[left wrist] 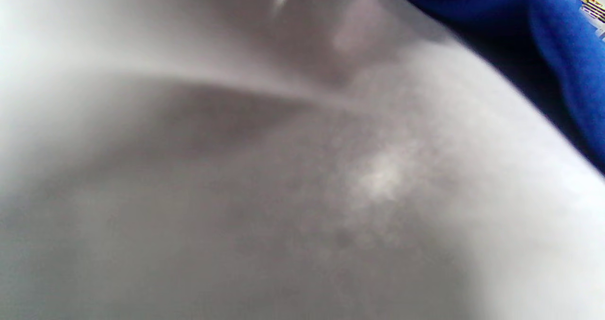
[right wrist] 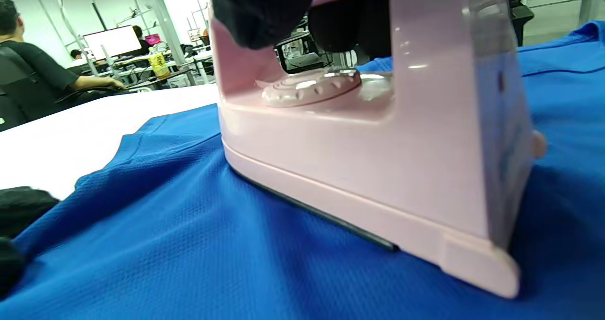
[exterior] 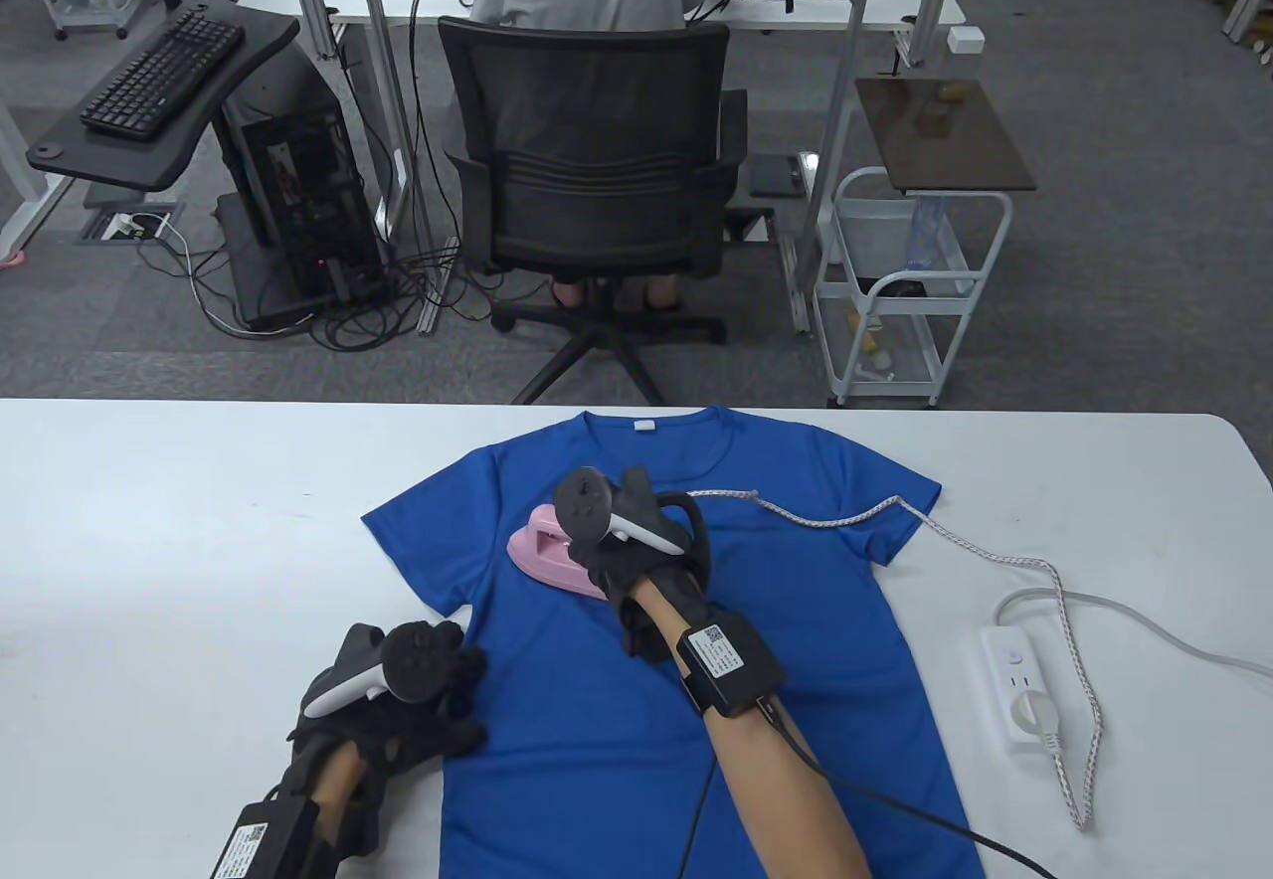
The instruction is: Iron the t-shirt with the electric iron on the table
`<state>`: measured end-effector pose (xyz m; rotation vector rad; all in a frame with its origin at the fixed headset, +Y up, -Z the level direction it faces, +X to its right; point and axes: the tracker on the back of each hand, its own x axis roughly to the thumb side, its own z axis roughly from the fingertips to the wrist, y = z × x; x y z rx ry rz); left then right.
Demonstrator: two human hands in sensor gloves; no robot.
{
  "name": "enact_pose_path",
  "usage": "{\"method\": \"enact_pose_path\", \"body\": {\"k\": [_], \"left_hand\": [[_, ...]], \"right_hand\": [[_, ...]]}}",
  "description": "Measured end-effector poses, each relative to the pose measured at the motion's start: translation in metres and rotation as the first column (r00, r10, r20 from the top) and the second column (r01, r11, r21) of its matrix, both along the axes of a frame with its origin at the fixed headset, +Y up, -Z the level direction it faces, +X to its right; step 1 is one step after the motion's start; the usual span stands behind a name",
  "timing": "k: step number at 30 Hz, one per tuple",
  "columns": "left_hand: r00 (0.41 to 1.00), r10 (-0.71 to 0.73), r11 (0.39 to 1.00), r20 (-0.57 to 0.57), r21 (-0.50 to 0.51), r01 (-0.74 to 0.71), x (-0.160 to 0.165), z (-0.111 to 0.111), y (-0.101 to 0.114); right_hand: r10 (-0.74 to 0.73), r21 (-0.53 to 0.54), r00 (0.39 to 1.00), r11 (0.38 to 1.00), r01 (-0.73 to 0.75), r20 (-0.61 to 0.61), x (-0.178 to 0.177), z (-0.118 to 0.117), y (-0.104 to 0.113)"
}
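Your right forearm fills the bottom centre of the table view, and your right hand (exterior: 636, 561) sits mid-frame with its fingers wrapped round the handle of the pink electric iron (exterior: 552, 551). Up close in the right wrist view, the iron's soleplate lies flat on the blue t-shirt (exterior: 686, 640), temperature dial (right wrist: 309, 87) just under your curled fingers (right wrist: 264, 8). The iron's long axis runs diagonally, nose toward the upper left of the frame, heel toward your wrist. Most of the un-pressed chest and the hem lie below and to the right of it, back toward you. Your left hand (exterior: 398, 700) rests at the lower left, its fingers on the shirt's edge below the sleeve; whether they are flat or pinching I cannot tell. It looks to be anchoring the cloth. Watch the braided cord (exterior: 995, 561) trailing right across the far sleeve to the white power strip (exterior: 1019, 685); it could drag.
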<state>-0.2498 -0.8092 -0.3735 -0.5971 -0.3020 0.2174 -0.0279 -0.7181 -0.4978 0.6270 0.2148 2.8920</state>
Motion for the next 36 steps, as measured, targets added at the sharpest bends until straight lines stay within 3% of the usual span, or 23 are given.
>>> {"method": "enact_pose_path", "body": {"k": [6, 12, 20, 24, 26, 29, 31, 36], "left_hand": [[1.000, -0.001, 1.000, 0.001, -0.002, 0.001, 0.000, 0.000, 0.000], [1.000, -0.002, 1.000, 0.003, -0.006, 0.002, 0.000, 0.000, 0.000], [1.000, -0.008, 1.000, 0.005, -0.003, 0.008, 0.001, 0.000, 0.000], [1.000, -0.008, 1.000, 0.004, -0.004, 0.008, 0.001, 0.000, 0.000], [1.000, -0.008, 1.000, 0.004, -0.005, 0.008, 0.001, 0.000, 0.000], [1.000, -0.008, 1.000, 0.003, -0.007, 0.008, 0.001, 0.001, 0.000], [1.000, -0.008, 1.000, 0.003, -0.008, 0.008, 0.001, 0.001, 0.000], [1.000, -0.007, 1.000, 0.003, -0.012, 0.007, 0.001, 0.000, 0.000]], "right_hand": [[-0.115, 0.060, 0.992, 0.991, 0.118, -0.053, -0.020, 0.004, 0.001], [-0.108, 0.071, 0.992, 0.991, 0.112, -0.064, -0.050, -0.003, -0.003], [-0.110, 0.186, 0.968, 0.980, 0.068, 0.227, -0.049, -0.038, -0.009], [-0.064, 0.177, 0.917, 0.984, -0.008, 0.393, -0.033, -0.054, -0.011], [-0.119, 0.164, 0.899, 0.985, 0.053, 0.422, -0.024, -0.060, -0.012], [-0.224, 0.101, 0.899, 0.975, 0.200, 0.377, -0.021, -0.062, -0.010], [-0.200, 0.072, 0.923, 0.980, 0.186, 0.328, -0.022, -0.062, -0.009], [-0.341, -0.076, 0.932, 0.933, 0.351, 0.124, -0.023, -0.069, -0.010]]}}
